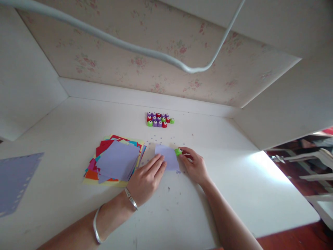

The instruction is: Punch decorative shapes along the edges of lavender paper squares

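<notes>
A small lavender sheet of paper [170, 158] lies on the white table in front of me. My left hand [147, 177] rests flat on its left part, fingers stretched out and close together. At the sheet's right edge, my right hand [193, 165] grips a small green paper punch [178, 152] between thumb and fingers. The punch touches the edge of the sheet; whether the edge sits inside its slot I cannot tell. Tiny lavender paper cutouts [178, 172] are scattered around the sheet.
Left of my hand is a stack of coloured paper [118, 159], lavender on top. A larger lavender sheet with a notched edge [18, 182] lies at far left. Several red, green and purple punches [159, 119] stand in rows behind. A white cable [145, 52] hangs across the top.
</notes>
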Available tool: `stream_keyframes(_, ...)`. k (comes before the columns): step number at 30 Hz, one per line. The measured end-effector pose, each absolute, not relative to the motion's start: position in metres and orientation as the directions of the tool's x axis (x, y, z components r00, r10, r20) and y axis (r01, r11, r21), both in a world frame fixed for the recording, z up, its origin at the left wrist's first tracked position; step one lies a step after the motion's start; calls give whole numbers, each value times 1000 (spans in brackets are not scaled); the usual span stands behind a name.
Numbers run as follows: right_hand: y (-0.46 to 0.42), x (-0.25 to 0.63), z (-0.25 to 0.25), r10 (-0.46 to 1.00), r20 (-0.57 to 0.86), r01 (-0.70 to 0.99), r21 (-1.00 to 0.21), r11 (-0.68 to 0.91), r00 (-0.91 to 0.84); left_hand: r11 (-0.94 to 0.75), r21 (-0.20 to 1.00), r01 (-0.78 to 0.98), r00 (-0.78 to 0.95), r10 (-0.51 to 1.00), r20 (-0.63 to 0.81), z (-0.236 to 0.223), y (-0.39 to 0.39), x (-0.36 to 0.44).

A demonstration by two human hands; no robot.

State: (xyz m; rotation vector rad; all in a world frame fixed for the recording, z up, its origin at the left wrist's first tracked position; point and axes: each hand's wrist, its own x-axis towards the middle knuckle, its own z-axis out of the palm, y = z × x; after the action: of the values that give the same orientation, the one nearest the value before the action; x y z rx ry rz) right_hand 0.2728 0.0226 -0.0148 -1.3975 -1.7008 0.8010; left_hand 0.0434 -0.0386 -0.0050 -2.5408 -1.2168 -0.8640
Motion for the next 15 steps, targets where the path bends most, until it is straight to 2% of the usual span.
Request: stream_keyframes(15,23,274,-13,987,136,482,-861,163,-90,-648,73,758,506,656,560,-7,-39,43)
